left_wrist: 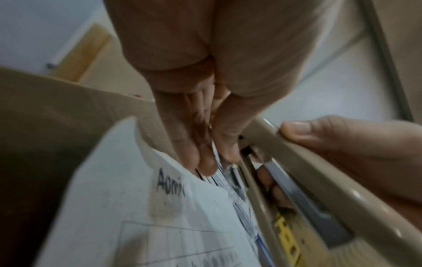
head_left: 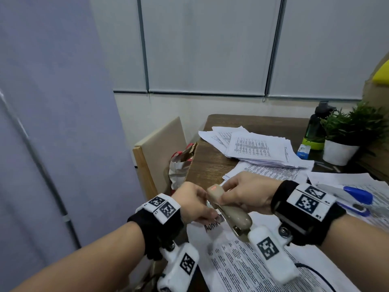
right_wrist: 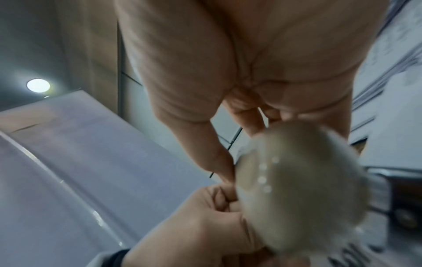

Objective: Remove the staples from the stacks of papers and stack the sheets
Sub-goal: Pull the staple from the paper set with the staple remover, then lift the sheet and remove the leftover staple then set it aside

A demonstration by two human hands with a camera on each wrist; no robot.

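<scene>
At the near edge of the surface (head_left: 202,163), the left hand (head_left: 194,204) pinches the stapled corner of a stack (head_left: 242,262) while the right hand (head_left: 245,194) grips a stapler (head_left: 229,211) against it. Its staple appears not yet out. A loose pile (head_left: 259,148) farther back suggests partial progress.

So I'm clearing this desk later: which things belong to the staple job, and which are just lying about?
In the job:
beige stapler, in the right hand
stapled papers, corner pinched by the left hand
loose sheet pile

Lying about:
blue stapler
potted plant
water bottle

Left hand (head_left: 194,205) in fingertip pinch; right hand (head_left: 247,193) curled, gripping.
</scene>
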